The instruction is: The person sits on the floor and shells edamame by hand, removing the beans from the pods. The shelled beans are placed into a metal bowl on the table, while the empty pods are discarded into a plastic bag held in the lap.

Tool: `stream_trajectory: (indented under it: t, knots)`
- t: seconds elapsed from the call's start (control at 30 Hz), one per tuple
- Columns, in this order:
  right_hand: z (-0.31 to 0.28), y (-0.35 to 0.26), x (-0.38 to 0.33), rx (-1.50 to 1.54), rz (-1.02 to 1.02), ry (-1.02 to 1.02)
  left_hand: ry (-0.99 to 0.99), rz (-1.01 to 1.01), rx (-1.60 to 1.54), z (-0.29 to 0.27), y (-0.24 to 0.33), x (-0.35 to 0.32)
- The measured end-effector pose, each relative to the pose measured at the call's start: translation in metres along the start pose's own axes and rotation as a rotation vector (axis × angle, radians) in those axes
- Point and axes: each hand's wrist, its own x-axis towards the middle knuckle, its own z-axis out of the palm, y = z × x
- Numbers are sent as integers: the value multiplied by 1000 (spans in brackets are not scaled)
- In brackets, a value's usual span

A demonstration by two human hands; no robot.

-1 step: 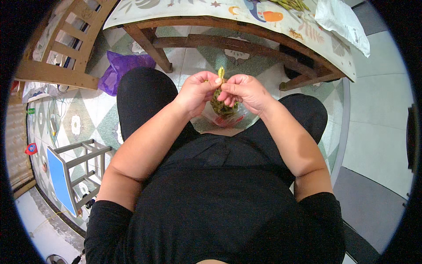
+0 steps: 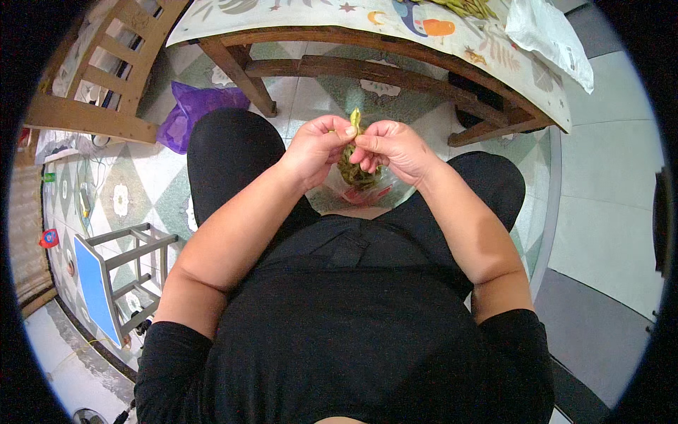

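Between my legs, above the floor, both hands meet at one yellow-green bean pod [image 2: 355, 119] that points up and away from me. My left hand [image 2: 318, 145] pinches it between thumb and finger. From the other side, my right hand [image 2: 397, 146] has its thumb and forefinger closed on the pod's lower part. Under the hands is a clear plastic bag [image 2: 395, 187] with some red on it, holding a heap of green pods or shells [image 2: 360, 175]. The fingers partly hide that heap.
A wooden table [image 2: 318, 34] with a patterned cloth stands ahead, bearing a pile of pods [image 2: 462, 7] and a white plastic bag [image 2: 547, 39]. A purple bag [image 2: 198, 113] lies by the wooden chair [image 2: 92, 120]. At left, a blue-topped stool [image 2: 99, 290] lies on its side.
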Motion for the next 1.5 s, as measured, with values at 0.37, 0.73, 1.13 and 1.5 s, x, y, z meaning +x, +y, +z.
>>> stream_trajectory:
  t: [0.37, 0.73, 1.13, 1.5]
  knots:
    - [-5, 4, 2, 152, -46, -23, -141, -87, -123, 0, -2, 2]
    - [-3, 7, 1, 221, -45, -67, -148, -44, -214, -3, -10, 3]
    - [3, 7, 9, 65, -161, 134, -97, -19, -363, -3, -16, 14]
    - [0, 11, 11, -270, -350, 406, 89, -72, -244, 3, -15, 10]
